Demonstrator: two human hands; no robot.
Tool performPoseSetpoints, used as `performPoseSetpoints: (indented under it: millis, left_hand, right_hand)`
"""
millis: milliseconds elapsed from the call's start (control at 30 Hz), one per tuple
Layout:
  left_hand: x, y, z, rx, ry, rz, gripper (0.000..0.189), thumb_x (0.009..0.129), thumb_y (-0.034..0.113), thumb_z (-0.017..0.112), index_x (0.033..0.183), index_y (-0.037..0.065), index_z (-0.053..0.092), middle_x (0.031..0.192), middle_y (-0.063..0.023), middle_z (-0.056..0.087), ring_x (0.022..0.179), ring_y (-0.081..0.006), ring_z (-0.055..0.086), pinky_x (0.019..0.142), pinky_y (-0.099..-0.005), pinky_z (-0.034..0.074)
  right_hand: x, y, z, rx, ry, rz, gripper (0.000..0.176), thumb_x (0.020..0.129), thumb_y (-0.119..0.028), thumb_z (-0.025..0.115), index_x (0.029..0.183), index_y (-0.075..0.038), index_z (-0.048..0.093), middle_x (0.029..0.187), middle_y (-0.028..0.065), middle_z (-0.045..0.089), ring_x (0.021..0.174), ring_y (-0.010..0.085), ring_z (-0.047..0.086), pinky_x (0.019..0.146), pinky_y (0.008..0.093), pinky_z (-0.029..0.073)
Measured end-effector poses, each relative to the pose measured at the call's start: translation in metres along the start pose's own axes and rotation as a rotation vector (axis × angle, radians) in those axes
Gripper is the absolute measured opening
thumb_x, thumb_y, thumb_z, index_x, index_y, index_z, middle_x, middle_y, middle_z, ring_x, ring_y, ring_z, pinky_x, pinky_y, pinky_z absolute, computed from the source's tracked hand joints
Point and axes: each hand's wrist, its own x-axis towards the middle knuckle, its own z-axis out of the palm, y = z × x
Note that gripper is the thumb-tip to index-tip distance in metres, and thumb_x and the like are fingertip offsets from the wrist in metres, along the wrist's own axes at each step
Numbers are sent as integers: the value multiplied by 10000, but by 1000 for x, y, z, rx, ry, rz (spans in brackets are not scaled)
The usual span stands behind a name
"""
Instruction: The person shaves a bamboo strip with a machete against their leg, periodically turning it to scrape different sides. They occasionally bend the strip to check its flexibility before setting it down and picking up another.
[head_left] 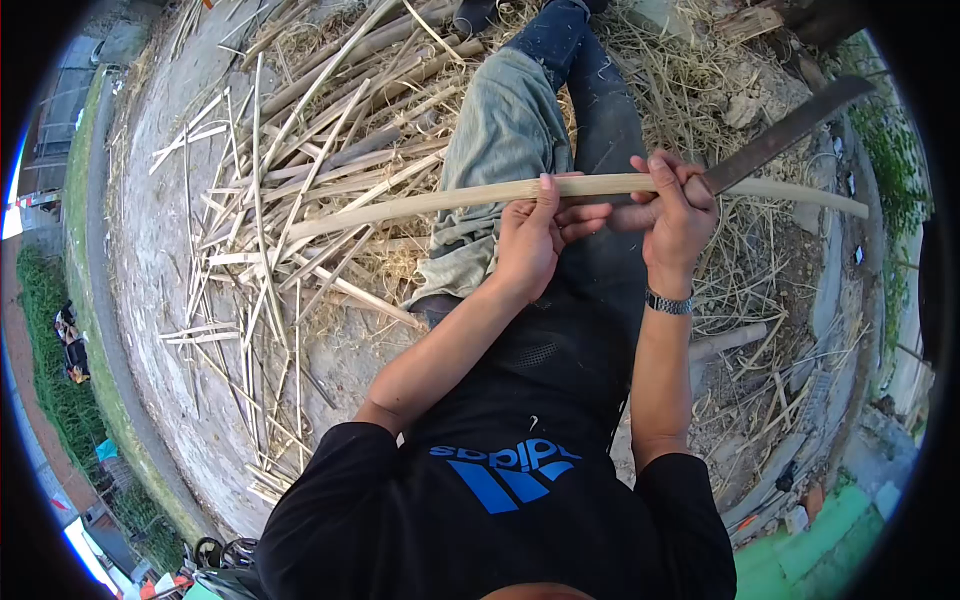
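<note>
A long, pale bamboo strip [450, 198] lies crosswise above my legs, curving down slightly at both ends. My left hand [533, 238] grips it near the middle, thumb on top and fingers beneath. Just to the right, my right hand [678, 212] is wrapped round the wooden handle of a machete [795, 130], while its thumb and fingers also touch the strip. The dark blade points up and to the right, crossing the strip near the hand. Part of the handle is hidden by my fingers.
Many split bamboo strips [265, 220] lie scattered on the ground to the left. Shavings [670, 90] surround my legs. A grey-green cloth [500, 130] covers one leg. A short bamboo piece [728, 342] lies at the right, and a stone [741, 111] sits farther up.
</note>
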Motion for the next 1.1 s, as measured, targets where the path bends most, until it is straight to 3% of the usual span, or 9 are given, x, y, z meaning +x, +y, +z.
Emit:
performPoseSetpoints:
  millis: [100, 167, 267, 333, 433, 500, 633, 967, 1100]
  left_hand:
    - [-17, 24, -3, -11, -112, -188, 598, 1130, 451, 349, 1242, -86, 586, 1099, -216, 736, 947, -277, 760, 799, -356, 626]
    - [-41, 54, -10, 660, -125, -176, 542, 1137, 393, 375, 1188, -81, 634, 985, -183, 761, 886, -245, 759, 755, -308, 591]
    - [-46, 93, -54, 1378, 276, 1052, 253, 1041, 207, 624, 1155, -12, 680, 937, -116, 755, 817, -187, 695, 711, -289, 530]
    - [-31, 147, -83, 1618, 445, 1473, 319, 951, 171, 704, 1229, 15, 692, 1305, -152, 658, 1212, -247, 586, 1004, -412, 479]
    - [-35, 201, -113, 2055, 491, 1134, 354, 933, 203, 760, 1263, 80, 722, 1271, -114, 687, 1209, -222, 606, 1030, -400, 477]
    - [-34, 209, -124, 1603, 369, 570, 254, 932, 216, 776, 1129, 56, 774, 1054, -86, 753, 1006, -187, 685, 919, -365, 531]
    - [-40, 207, -116, 1720, 299, 428, 194, 987, 209, 719, 963, 20, 757, 853, -62, 741, 780, -154, 664, 756, -307, 513]
    - [-31, 223, -152, 1621, 645, 636, 205, 1014, 199, 670, 923, 29, 738, 787, -84, 739, 691, -163, 639, 662, -326, 485]
    - [-36, 276, -228, 1764, 1240, 739, 252, 1015, 259, 636, 971, 46, 764, 849, -145, 763, 744, -269, 715, 687, -429, 524]
  right_hand:
    - [2, 6, -22, -16, 85, -35, 246, 873, 55, 765, 904, -47, 543, 972, 125, 703, 833, 265, 765, 537, 271, 588]
    - [5, 4, -36, -15, 102, -38, 257, 859, 68, 767, 908, -47, 543, 966, 123, 699, 808, 251, 760, 538, 281, 580]
    - [5, -7, -48, -18, 131, -54, 246, 859, 70, 761, 926, -47, 555, 943, 107, 687, 815, 248, 750, 562, 286, 566]
    - [7, -12, -58, -39, 123, -49, 243, 861, 65, 761, 929, -48, 558, 947, 105, 687, 821, 249, 750, 562, 284, 562]
    - [10, -18, -63, -55, 96, -62, 233, 866, 51, 762, 935, -52, 564, 950, 101, 687, 832, 254, 752, 559, 277, 554]
    - [10, -20, -64, -60, 113, -61, 238, 866, 44, 765, 930, -57, 560, 944, 99, 686, 841, 258, 754, 556, 274, 551]
    - [14, -19, -74, -101, 99, -96, 251, 862, 45, 768, 921, -66, 551, 943, 101, 688, 850, 255, 756, 558, 274, 554]
    - [16, -18, -70, -109, 13, -90, 269, 862, 85, 747, 898, -72, 531, 923, 112, 701, 833, 240, 755, 548, 261, 547]
    - [30, -24, -105, -216, 78, -137, 265, 862, 81, 750, 904, -68, 536, 935, 116, 703, 832, 248, 755, 550, 259, 539]
